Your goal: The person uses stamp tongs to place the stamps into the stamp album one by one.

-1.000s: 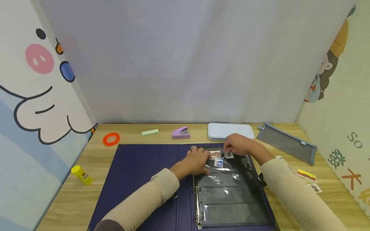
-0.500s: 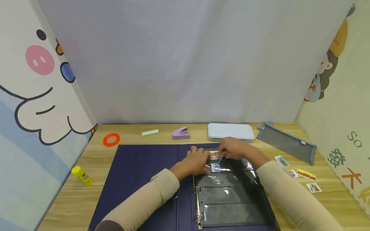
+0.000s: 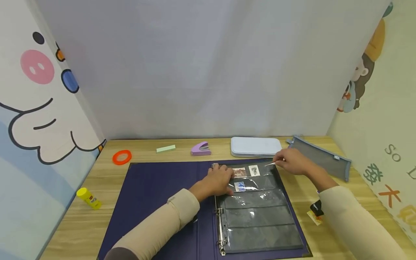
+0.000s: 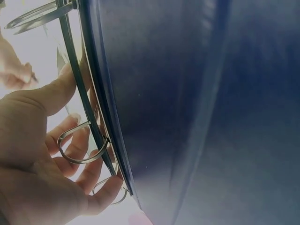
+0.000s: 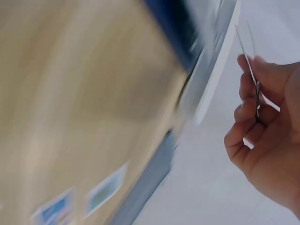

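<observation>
A dark blue ring binder lies spread on the table, with a black pocket page on its right side. Near the top of that page my left hand rests beside the rings, its fingers pressing the page. My right hand pinches metal tweezers by the page's upper right corner; their tips stand apart with nothing between them. The top pocket row shows a reddish-brown stamp and a black-and-white stamp. A blue stamp sits in the second row.
Behind the binder are a purple stapler, a white tin and a grey mesh pouch. A glue stick and an orange ring lie left. Loose stamps lie right, partly hidden by the sleeve.
The tweezers pushed the blue stamp down and left into the second row, then let it go. My right hand has moved right with the tweezers. My left hand stays in place.
</observation>
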### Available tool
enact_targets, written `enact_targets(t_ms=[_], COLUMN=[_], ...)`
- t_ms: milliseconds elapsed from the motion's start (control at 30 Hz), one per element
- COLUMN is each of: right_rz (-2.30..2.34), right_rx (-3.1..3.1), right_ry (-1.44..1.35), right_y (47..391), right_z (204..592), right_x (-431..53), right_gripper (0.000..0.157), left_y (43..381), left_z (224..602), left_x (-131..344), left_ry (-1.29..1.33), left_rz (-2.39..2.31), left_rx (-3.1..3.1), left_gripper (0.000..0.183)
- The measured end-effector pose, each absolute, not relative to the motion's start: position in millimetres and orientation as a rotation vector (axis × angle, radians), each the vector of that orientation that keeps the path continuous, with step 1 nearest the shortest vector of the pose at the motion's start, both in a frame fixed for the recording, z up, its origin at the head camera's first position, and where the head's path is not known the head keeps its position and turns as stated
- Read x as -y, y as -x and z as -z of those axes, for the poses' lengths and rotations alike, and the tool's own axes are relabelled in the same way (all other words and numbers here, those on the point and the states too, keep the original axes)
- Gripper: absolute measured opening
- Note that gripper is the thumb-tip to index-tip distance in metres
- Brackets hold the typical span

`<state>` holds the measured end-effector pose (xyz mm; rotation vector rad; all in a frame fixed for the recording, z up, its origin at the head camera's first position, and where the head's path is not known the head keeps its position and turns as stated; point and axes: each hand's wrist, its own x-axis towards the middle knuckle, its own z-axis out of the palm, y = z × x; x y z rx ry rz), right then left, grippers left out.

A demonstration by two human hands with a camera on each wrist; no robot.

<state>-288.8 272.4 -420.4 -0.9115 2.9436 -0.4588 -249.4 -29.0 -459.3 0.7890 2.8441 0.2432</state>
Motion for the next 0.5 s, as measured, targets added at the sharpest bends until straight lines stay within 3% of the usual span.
enact_targets(t_ms=[233,500], right_rz=[0.544,0.490], right_rx=[-2.961,-2.992], right_ry=[0.553,0.403], right_y=[267.9,241.7], right_z=[423.6,435.7], right_x=[-337.4,-394.1], right_gripper=[0.018,0.021], left_y=[249.6,247.4], left_z=[456.1,456.8], left_x=[31.1,28.6], left_ry=[-0.792,-0.785], left_rz=[-0.239,-0.256], left_rx=[-2.844,-2.842], left_gripper=[0.054,0.053])
